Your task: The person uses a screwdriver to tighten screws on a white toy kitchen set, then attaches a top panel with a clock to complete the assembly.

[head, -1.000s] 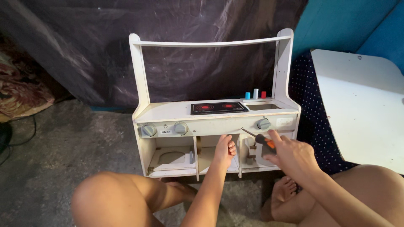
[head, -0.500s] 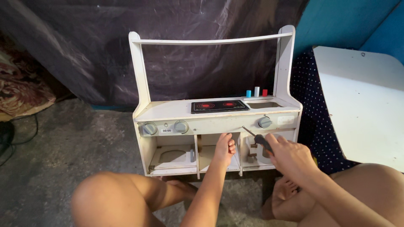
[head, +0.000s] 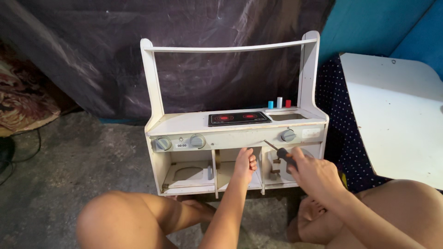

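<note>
Both hands at white wooden toy kitchen (head: 240, 133): right hand (head: 314, 173) w/ screwdriver (head: 279, 152)

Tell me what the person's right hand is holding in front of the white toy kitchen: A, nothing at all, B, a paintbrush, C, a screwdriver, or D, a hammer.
C: the right hand grips a screwdriver with a dark handle, its thin metal shaft angled up toward the front panel of the toy kitchen, below the grey knob.
</note>
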